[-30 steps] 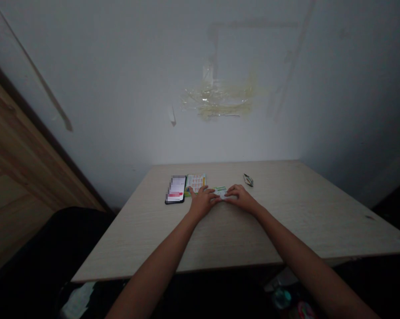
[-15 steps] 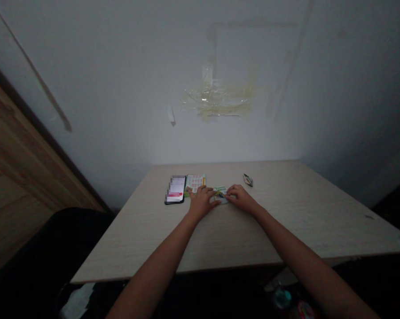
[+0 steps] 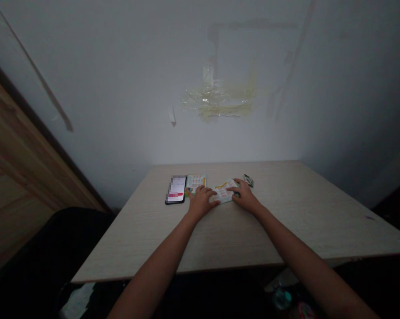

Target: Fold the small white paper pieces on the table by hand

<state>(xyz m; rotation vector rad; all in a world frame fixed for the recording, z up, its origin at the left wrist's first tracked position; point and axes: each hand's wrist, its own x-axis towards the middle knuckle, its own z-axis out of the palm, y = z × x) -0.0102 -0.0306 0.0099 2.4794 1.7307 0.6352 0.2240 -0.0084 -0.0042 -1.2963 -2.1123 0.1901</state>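
A folded paper leaflet (image 3: 224, 191) with orange-and-white print lies open between my hands, slanting up to the right. My left hand (image 3: 201, 203) has its thumb at the leaflet's lower left edge, and its fingertips reach towards a similar printed leaflet (image 3: 196, 181). My right hand (image 3: 244, 198) presses the right end of the open leaflet with its fingers. A black smartphone (image 3: 176, 189) with a lit, pixelated screen lies left of my left hand. A small foil packet (image 3: 248, 180) sits just beyond my right fingers.
All of this lies on a pale wood-grain table (image 3: 286, 221), whose far side meets a white wall (image 3: 120, 88) marked with old tape. A wooden panel (image 3: 17, 150) and a dark seat (image 3: 47, 252) stand at left. Dim objects lie below the table at lower right.
The leaflet between my hands has spread open, showing more orange-and-white print. My right hand has moved right and slightly away, and the hands stand farther apart.
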